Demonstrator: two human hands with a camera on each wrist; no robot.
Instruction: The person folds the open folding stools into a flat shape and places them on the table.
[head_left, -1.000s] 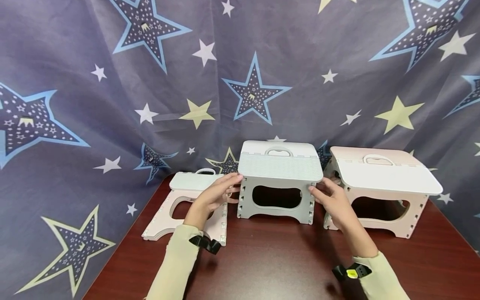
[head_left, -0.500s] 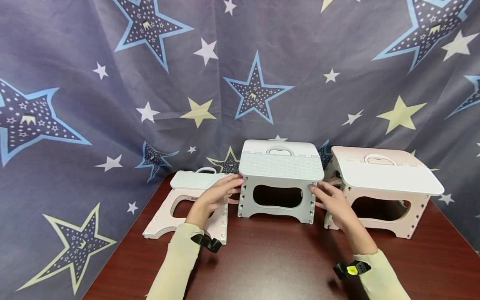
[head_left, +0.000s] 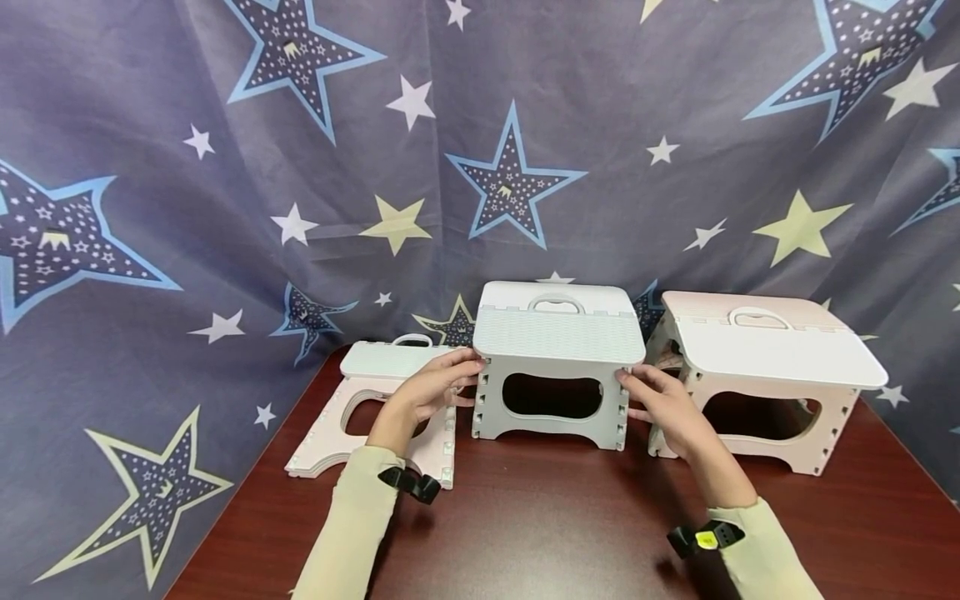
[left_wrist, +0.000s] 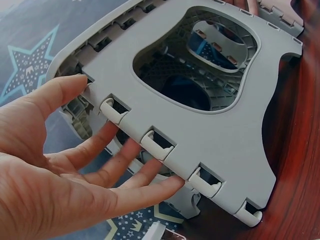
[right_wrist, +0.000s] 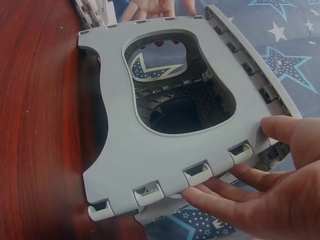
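Note:
A grey-green folding step stool (head_left: 553, 423) with a white rear half of its top and a carry handle stands unfolded on the table. My left hand (head_left: 435, 387) holds its left side. In the left wrist view the thumb (left_wrist: 62, 92) presses the front panel's edge just under the top, with the fingers along the hinged side. The right hand (head_left: 667, 404) holds the opposite side the same way; the right wrist view shows its thumb (right_wrist: 280, 129) on the front panel and fingertips at the hinge clips. An oval opening shows the stool's hollow inside.
Left of it, partly behind my left hand, lies a folded pink stool (head_left: 330, 446) with a pale green strip (head_left: 382, 361). An unfolded pink-and-white stool (head_left: 780, 354) stands close on the right. The dark red wooden table (head_left: 540, 517) meets a star-patterned curtain (head_left: 337, 167) behind.
Over the last half second the grey-green stool has shifted slightly left and towards me, with both hands staying at its sides. The two pink stools have not moved.

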